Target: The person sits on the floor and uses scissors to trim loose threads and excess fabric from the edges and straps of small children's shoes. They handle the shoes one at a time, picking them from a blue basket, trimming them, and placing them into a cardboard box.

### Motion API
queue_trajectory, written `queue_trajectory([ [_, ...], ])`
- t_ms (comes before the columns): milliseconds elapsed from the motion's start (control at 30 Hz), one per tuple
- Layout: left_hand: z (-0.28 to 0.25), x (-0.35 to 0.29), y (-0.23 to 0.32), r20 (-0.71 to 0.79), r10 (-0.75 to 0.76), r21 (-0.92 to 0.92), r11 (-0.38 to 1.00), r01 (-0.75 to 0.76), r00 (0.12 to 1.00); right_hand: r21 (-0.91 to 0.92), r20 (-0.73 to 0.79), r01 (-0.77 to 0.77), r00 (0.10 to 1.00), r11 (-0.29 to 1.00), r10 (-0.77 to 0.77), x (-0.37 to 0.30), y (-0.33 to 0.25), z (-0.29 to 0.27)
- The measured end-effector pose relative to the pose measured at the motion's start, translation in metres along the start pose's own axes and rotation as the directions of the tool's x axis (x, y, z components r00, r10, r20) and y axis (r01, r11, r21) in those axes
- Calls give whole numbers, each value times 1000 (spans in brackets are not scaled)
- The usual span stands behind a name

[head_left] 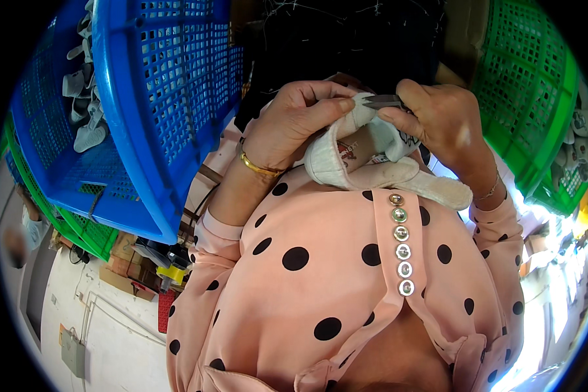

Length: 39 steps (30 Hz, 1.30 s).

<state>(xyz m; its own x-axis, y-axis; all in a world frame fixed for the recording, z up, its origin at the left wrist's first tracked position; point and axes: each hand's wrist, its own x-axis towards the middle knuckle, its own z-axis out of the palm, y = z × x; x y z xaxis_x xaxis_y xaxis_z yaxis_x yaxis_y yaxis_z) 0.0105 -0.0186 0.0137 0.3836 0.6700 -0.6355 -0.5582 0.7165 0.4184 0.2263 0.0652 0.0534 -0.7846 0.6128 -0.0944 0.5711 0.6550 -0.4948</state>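
Note:
In front of my chest is a white child's shoe (321,162) with its opening and printed insole facing up and a pale strap hanging toward the right. My left hand (287,127) pinches its edge between thumb and fingers. From the other side, my right hand (445,121) is closed around small metal snips (380,101). Their dark blades point left and touch the shoe's upper edge, close to my left fingertips. Most of the snips' handle is hidden inside my right fingers.
A tall blue plastic crate (101,78) rises on the left, with several pale shoes (88,134) in it. On the right stands a green crate (526,91), and more shoes (581,130) show beyond it. Dark cloth (346,46) with loose threads lies beyond my hands. Cardboard boxes (130,268) sit lower left.

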Motion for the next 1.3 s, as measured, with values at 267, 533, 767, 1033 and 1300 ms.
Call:
queue_trajectory([
  [267, 0, -1, 0, -1, 8, 26, 1000, -8, 1000, 11, 59, -48, 997, 999, 47, 1, -6, -2],
  [533, -1, 0, -3, 6, 20, -4, 1000, -20, 1000, 129, 206, -172, 968, 977, 143, 0, 3, 12],
  [767, -3, -1, -1, 5, 35, 15, 999, -35, 999, 657, 254, -351, 936, 667, 243, 4, 17, 13],
  [1033, 8, -6, 30, 62, 252, 518, 819, -247, 966, 637, 490, -511, 846, 577, 209, 21, 6, 0],
  [1300, 21, 2, 51, 504, 536, 837, -109, -537, 677, 629, 534, -609, 790, 483, 301, 25, -4, -11],
])
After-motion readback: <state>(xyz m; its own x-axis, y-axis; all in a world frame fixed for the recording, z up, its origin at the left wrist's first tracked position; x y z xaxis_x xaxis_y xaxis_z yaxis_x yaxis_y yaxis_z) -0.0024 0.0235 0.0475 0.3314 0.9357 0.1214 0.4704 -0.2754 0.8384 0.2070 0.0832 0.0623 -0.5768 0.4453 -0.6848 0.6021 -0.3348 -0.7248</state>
